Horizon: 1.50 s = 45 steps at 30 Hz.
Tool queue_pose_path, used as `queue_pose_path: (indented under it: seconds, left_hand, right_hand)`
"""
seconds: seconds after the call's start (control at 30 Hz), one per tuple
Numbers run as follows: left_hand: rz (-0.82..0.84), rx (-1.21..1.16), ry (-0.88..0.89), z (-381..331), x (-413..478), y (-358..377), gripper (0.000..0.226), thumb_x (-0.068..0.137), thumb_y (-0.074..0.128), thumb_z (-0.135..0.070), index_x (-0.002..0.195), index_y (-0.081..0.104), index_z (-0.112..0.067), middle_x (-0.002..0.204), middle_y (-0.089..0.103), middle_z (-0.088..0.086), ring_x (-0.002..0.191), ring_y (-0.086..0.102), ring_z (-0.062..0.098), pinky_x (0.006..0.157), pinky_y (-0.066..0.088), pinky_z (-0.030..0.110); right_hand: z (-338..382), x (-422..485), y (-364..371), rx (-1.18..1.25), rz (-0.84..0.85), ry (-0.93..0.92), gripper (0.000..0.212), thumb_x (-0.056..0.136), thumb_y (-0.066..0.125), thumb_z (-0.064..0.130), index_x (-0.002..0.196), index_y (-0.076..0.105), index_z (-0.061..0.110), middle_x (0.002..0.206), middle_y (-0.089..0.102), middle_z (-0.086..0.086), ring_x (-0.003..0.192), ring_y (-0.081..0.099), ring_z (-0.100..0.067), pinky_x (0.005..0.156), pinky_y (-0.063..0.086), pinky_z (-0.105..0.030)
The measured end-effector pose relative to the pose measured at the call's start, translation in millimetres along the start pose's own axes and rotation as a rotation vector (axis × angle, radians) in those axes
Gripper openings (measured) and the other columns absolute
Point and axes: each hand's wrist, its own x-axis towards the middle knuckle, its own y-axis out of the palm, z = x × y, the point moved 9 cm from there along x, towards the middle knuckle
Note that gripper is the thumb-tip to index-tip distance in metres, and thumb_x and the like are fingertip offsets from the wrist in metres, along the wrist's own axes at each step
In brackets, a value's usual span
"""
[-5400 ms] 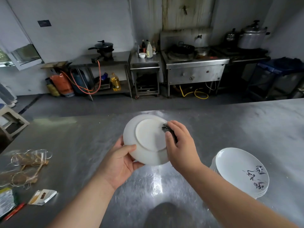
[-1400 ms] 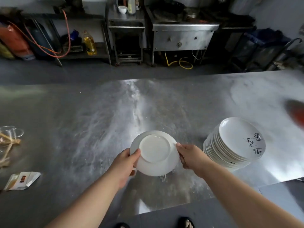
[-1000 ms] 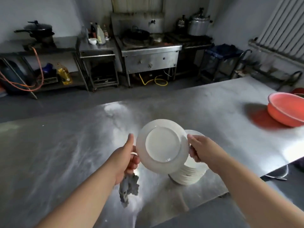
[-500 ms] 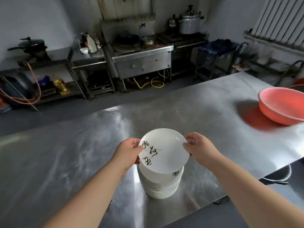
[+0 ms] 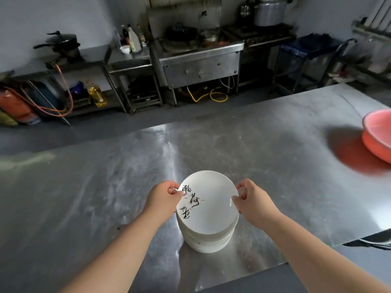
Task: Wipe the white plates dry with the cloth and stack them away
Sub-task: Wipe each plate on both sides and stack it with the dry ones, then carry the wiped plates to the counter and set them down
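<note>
a white plate (image 5: 211,199), face up with black brush lettering along its left side, sits right at the top of the stack of plates (image 5: 206,240) on the steel table (image 5: 84,187). the left hand (image 5: 164,200) pinches its left rim, the right hand (image 5: 252,203) pinches the right rim. a pink basin (image 5: 378,138) stands well apart at the table's right edge.

Commercial kitchen — steel gas range (image 5: 201,60), large stockpot (image 5: 268,9), gas cylinder (image 5: 17,106), steel prep table (image 5: 254,155), oil jug (image 5: 97,96)

Glossy white plate (image 5: 211,206); brushed-metal table (image 5: 84,187)
</note>
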Motion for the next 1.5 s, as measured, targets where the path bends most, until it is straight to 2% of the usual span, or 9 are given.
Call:
queue_pose_path:
  seconds: [0.3, 0.53, 0.67, 0.87, 1.03, 1.2, 1.27, 1.37, 1.5]
  left_hand:
    - [-0.098, 0.102, 0.049, -4.0, -7.3, -2.4, 0.006, 0.085, 0.080, -0.025, 0.086, 0.075, -0.029, 0.076, 0.075, -0.005, 0.075, 0.070, 0.021, 0.069, 0.053, 0.033]
    - [-0.145, 0.174, 0.107, -9.1, -14.9, -1.9, 0.005, 0.090, 0.077, -0.028, 0.094, 0.077, -0.031, 0.078, 0.071, -0.007, 0.074, 0.065, 0.014, 0.064, 0.048, 0.026]
    - [-0.130, 0.131, 0.139, -2.3, -22.5, -1.4, 0.015, 0.093, 0.072, -0.038, 0.107, 0.076, -0.041, 0.085, 0.070, -0.010, 0.076, 0.063, 0.009, 0.068, 0.048, 0.025]
    - [-0.033, 0.100, 0.180, 16.8, -50.3, 7.1, 0.040, 0.093, 0.072, -0.037, 0.132, 0.064, -0.040, 0.112, 0.068, -0.017, 0.093, 0.064, -0.005, 0.086, 0.056, 0.028]
    - [0.085, 0.052, 0.199, 34.3, -60.3, 14.5, 0.067, 0.085, 0.060, -0.063, 0.148, 0.040, -0.061, 0.137, 0.059, -0.022, 0.125, 0.057, 0.003, 0.104, 0.052, 0.041]
    - [0.179, -0.065, 0.193, 44.5, -78.1, 29.3, 0.075, 0.098, 0.067, -0.041, 0.141, 0.018, -0.078, 0.138, 0.051, -0.033, 0.118, 0.058, -0.009, 0.096, 0.054, 0.029]
    - [0.192, -0.120, 0.167, 50.8, -79.2, 31.3, 0.080, 0.098, 0.067, -0.041, 0.151, 0.012, -0.067, 0.143, 0.049, -0.028, 0.116, 0.058, -0.012, 0.095, 0.053, 0.026]
    - [0.159, -0.200, 0.155, 50.9, -72.8, 27.1, 0.074, 0.098, 0.066, -0.046, 0.159, 0.025, -0.046, 0.144, 0.054, -0.020, 0.113, 0.060, -0.010, 0.099, 0.051, 0.027]
    - [0.155, -0.267, 0.169, 51.2, -57.5, 25.4, 0.038, 0.085, 0.058, -0.062, 0.123, 0.058, -0.059, 0.125, 0.066, -0.029, 0.108, 0.064, -0.008, 0.105, 0.053, 0.045]
  right_hand:
    - [-5.4, 2.5, 2.4, -0.074, -0.017, -0.012, 0.015, 0.094, 0.061, 0.026, 0.108, 0.058, 0.030, 0.083, 0.064, 0.007, 0.066, 0.061, -0.014, 0.054, 0.049, -0.029]
    - [-9.5, -0.6, 4.4, -0.050, -0.039, -0.019, 0.019, 0.096, 0.059, 0.029, 0.115, 0.057, 0.031, 0.082, 0.064, 0.007, 0.069, 0.062, -0.015, 0.057, 0.049, -0.032]
    - [-12.4, -11.3, 8.0, -0.052, -0.061, -0.043, 0.025, 0.101, 0.058, 0.037, 0.124, 0.056, 0.030, 0.077, 0.063, 0.010, 0.070, 0.061, -0.011, 0.059, 0.046, -0.031]
    - [-29.1, -39.5, 29.2, 0.006, -0.054, 0.009, 0.042, 0.105, 0.048, 0.051, 0.139, 0.052, 0.026, 0.109, 0.062, 0.013, 0.099, 0.062, -0.015, 0.081, 0.049, -0.035]
    - [-39.2, -56.5, 42.5, 0.040, -0.038, 0.054, 0.047, 0.106, 0.038, 0.057, 0.133, 0.058, 0.025, 0.111, 0.065, 0.013, 0.098, 0.062, -0.015, 0.083, 0.047, -0.036]
    - [-41.0, -74.0, 53.5, 0.064, -0.021, 0.053, 0.044, 0.108, 0.037, 0.054, 0.140, 0.055, 0.029, 0.111, 0.065, 0.012, 0.099, 0.059, -0.013, 0.082, 0.038, -0.030]
    - [-37.6, -75.7, 51.6, 0.057, -0.054, 0.032, 0.042, 0.108, 0.039, 0.052, 0.139, 0.056, 0.029, 0.114, 0.065, 0.012, 0.099, 0.061, -0.012, 0.082, 0.038, -0.029]
    - [-36.7, -75.7, 49.0, 0.054, -0.102, 0.020, 0.043, 0.106, 0.044, 0.054, 0.141, 0.056, 0.031, 0.124, 0.066, 0.015, 0.090, 0.061, 0.009, 0.080, 0.041, -0.027]
    - [-43.3, -74.5, 51.5, 0.188, -0.134, 0.052, 0.040, 0.105, 0.050, 0.051, 0.140, 0.058, 0.032, 0.115, 0.069, 0.018, 0.093, 0.061, 0.018, 0.072, 0.040, -0.002]
